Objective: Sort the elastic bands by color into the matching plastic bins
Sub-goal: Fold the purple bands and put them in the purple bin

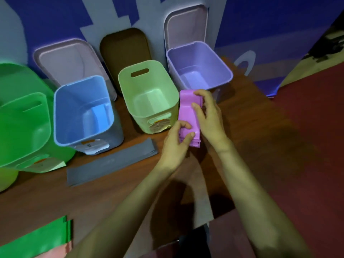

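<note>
Your left hand (175, 146) pinches the near end of the folded pink band (187, 112); your right hand (210, 118) curls round its far end. The band is over the tabletop (251, 138), just right of the light green bin (130, 90), with the purple bin (219, 58) beyond.

head view | worn on head | looks forward-down | close over table (251, 146)
</note>
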Demonstrator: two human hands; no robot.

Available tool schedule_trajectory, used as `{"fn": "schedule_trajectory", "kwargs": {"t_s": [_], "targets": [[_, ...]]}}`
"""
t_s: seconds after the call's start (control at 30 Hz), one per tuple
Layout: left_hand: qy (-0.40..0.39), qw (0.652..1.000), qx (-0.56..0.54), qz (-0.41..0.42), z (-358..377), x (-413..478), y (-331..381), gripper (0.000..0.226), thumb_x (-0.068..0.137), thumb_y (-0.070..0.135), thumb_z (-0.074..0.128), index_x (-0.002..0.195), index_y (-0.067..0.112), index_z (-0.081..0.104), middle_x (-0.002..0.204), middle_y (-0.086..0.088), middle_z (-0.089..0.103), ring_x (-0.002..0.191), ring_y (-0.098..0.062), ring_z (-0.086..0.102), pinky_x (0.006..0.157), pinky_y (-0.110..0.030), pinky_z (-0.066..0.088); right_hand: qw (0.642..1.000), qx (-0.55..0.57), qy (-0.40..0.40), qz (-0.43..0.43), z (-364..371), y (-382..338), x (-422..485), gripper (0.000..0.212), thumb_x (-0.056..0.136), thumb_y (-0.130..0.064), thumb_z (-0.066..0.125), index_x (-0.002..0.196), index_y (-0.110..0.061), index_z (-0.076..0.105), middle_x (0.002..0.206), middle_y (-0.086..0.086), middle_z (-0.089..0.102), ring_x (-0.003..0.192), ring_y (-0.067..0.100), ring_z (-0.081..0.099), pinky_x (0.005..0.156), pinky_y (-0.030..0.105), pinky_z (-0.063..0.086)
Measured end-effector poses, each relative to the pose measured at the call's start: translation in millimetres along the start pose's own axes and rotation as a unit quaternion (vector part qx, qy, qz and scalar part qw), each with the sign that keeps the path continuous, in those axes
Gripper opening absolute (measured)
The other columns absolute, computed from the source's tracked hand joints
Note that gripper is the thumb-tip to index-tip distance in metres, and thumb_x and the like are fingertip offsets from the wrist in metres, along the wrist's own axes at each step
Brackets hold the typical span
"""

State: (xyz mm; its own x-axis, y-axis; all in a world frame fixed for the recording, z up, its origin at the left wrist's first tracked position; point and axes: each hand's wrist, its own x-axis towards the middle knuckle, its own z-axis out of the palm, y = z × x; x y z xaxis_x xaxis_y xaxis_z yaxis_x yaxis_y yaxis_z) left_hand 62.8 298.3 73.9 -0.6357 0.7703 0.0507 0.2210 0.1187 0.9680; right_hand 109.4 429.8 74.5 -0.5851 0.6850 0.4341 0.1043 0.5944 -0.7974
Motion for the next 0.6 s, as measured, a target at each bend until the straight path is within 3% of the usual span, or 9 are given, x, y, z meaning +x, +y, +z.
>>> {"fn": "schedule_trajectory", "kwargs": {"t_s": [0.1, 0.17, 0.33, 0.47, 0.53, 0.6], "targets": [[0.03, 0.999, -0.016, -0.035, 15, 31, 32, 0.019, 0.086, 0.002, 0.061, 0.089, 0.019, 0.053, 0.092, 0.005, 0.056, 0.078, 0.007, 0.05, 0.072, -0.006, 0.038, 0.999, -0.006, -0.042, -0.006, -18, 2, 47, 0.028, 0.09, -0.006, 0.052, 0.117, -0.005, 0.052, 0.119, 0.007, 0.057, 0.104, 0.023, 0.055, 0.088, 0.028, 0.041], [0.044, 0.998, -0.009, -0.05, 25, 54, 48, 0.015, 0.086, 0.001, 0.061, 0.093, 0.014, 0.054, 0.097, 0.001, 0.057, 0.082, 0.005, 0.052, 0.072, -0.006, 0.038, 0.997, -0.001, -0.08, -0.002, -32, 2, 77, 0.028, 0.09, -0.007, 0.05, 0.118, -0.008, 0.051, 0.12, 0.005, 0.056, 0.104, 0.024, 0.054, 0.088, 0.034, 0.044], [0.083, 0.994, 0.038, -0.061, 37, 124, 71, 0.016, 0.081, 0.018, 0.066, 0.084, 0.029, 0.055, 0.106, -0.012, 0.061, 0.1, -0.027, 0.057, 0.092, -0.036, 0.045, 0.984, -0.002, -0.168, 0.06, -47, 11, 154, 0.043, 0.084, -0.003, 0.046, 0.123, -0.021, 0.046, 0.123, -0.003, 0.052, 0.103, 0.016, 0.051, 0.087, 0.03, 0.044], [0.071, 0.986, 0.079, -0.125, 48, 190, 73, 0.013, 0.084, 0.016, 0.067, 0.093, 0.011, 0.06, 0.104, -0.018, 0.064, 0.105, -0.031, 0.055, 0.088, -0.03, 0.042, 0.964, -0.07, -0.25, 0.064, -34, 42, 212, 0.054, 0.082, 0.005, 0.044, 0.128, -0.021, 0.047, 0.129, 0.009, 0.052, 0.108, 0.027, 0.052, 0.092, 0.034, 0.042], [0.055, 0.977, 0.072, -0.192, 55, 219, 65, 0.01, 0.085, 0.015, 0.066, 0.081, 0.009, 0.059, 0.096, -0.02, 0.065, 0.105, -0.033, 0.057, 0.092, -0.033, 0.044, 0.949, -0.097, -0.29, 0.078, -21, 60, 234, 0.056, 0.081, 0.008, 0.043, 0.13, -0.02, 0.047, 0.13, 0.013, 0.051, 0.114, 0.03, 0.051, 0.093, 0.035, 0.041], [0.035, 0.968, 0.052, -0.243, 63, 244, 53, 0.021, 0.087, 0.009, 0.059, 0.066, 0.012, 0.057, 0.078, -0.016, 0.064, 0.094, -0.036, 0.061, 0.09, -0.043, 0.048, 0.936, -0.117, -0.318, 0.099, -8, 80, 248, 0.058, 0.08, 0.011, 0.043, 0.13, -0.016, 0.046, 0.133, 0.014, 0.05, 0.118, 0.031, 0.049, 0.094, 0.034, 0.04]]}}
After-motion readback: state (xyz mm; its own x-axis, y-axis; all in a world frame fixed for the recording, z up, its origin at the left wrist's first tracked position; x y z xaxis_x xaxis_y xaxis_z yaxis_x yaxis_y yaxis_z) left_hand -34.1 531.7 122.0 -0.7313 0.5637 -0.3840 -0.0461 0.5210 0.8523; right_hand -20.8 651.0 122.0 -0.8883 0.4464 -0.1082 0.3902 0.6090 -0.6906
